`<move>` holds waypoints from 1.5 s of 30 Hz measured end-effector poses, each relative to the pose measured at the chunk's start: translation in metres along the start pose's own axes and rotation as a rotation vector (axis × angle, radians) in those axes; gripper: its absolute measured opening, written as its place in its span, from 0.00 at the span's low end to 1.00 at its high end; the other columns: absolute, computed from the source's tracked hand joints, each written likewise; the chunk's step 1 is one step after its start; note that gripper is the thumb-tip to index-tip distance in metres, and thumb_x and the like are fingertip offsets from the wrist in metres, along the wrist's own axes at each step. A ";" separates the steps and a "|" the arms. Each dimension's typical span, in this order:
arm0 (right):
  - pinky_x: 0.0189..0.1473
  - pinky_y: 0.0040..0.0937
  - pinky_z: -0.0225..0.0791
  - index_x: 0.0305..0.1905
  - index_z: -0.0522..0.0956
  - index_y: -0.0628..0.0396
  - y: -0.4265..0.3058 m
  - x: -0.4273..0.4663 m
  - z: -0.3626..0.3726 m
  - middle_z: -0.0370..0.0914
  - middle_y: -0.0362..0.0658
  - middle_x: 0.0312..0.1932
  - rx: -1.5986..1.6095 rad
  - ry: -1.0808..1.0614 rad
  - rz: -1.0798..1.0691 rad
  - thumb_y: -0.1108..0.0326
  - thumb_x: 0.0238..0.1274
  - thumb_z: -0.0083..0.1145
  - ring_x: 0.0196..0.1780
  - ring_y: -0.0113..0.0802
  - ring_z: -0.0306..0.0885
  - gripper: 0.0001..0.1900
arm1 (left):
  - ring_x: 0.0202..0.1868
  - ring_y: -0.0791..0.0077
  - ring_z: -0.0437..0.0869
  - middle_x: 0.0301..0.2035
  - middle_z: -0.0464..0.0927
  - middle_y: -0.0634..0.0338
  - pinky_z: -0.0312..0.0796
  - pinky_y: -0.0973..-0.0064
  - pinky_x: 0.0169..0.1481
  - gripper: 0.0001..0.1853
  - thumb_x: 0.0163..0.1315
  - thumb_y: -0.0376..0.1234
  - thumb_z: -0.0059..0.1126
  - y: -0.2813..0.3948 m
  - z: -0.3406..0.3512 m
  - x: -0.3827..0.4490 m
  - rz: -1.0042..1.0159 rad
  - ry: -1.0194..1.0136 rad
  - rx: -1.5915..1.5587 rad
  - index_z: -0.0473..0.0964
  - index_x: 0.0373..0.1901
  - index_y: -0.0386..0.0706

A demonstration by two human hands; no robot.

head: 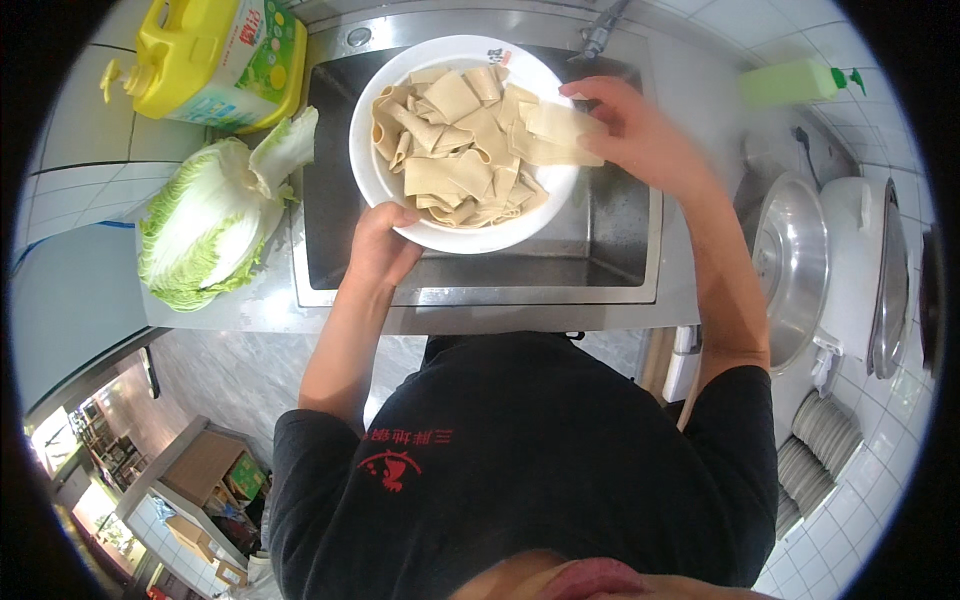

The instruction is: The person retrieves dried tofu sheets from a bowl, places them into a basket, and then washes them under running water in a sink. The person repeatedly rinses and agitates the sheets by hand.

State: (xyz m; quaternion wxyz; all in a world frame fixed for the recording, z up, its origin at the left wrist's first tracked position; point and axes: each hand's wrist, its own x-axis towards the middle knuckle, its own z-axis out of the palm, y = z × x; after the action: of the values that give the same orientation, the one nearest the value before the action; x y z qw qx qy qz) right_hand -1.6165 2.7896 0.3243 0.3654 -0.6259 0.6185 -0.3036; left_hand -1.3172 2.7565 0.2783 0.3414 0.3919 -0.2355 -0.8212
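Observation:
A large white bowl (472, 240) is held over the stainless steel sink (480, 294), tilted a little. It holds a heap of pale tan, flat sheet pieces (457, 150), which look like cut tofu skin; some are folded or curled. My left hand (382, 244) grips the bowl's near left rim, thumb on top. At the bowl's right side my right hand (630, 131), slightly blurred, pinches a few flat pieces (562, 135) between thumb and fingers; they reach across the rim.
Left of the sink lie a napa cabbage (210, 217) and a yellow detergent jug (225, 60) with a pump. A faucet (596, 39) is at the back. To the right are a green pump bottle (795, 82), a steel basin (795, 270) and stacked plates (825, 427).

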 end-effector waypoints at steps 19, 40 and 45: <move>0.43 0.31 0.72 0.49 0.72 0.55 -0.025 -0.010 0.033 0.76 0.47 0.41 -0.119 0.043 0.139 0.68 0.51 0.58 0.40 0.36 0.78 0.18 | 0.52 0.52 0.74 0.49 0.70 0.44 0.68 0.60 0.59 0.36 0.41 0.27 0.50 0.002 -0.022 -0.021 0.039 0.040 -0.063 0.58 0.58 0.26; 0.50 0.26 0.66 0.35 0.73 0.57 -0.088 0.023 0.064 0.73 0.41 0.51 0.172 0.045 -0.242 0.72 0.58 0.55 0.46 0.29 0.73 0.03 | 0.56 0.55 0.71 0.55 0.65 0.47 0.69 0.60 0.59 0.41 0.41 0.24 0.50 -0.029 -0.047 -0.027 0.009 -0.095 -0.225 0.52 0.64 0.37; 0.54 0.36 0.64 0.32 0.75 0.55 -0.049 0.024 0.099 0.72 0.42 0.51 -0.354 -0.058 -0.473 0.70 0.52 0.57 0.50 0.42 0.70 0.04 | 0.54 0.56 0.73 0.53 0.69 0.46 0.67 0.63 0.60 0.38 0.41 0.26 0.49 -0.027 -0.041 -0.034 0.053 -0.024 -0.200 0.56 0.61 0.32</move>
State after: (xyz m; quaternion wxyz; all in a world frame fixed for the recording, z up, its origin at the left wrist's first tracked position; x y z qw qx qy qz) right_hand -1.5056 2.7722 0.3089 0.1869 -0.8151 0.4882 -0.2497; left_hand -1.2787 2.7940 0.2532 0.3977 0.3398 -0.1666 -0.8359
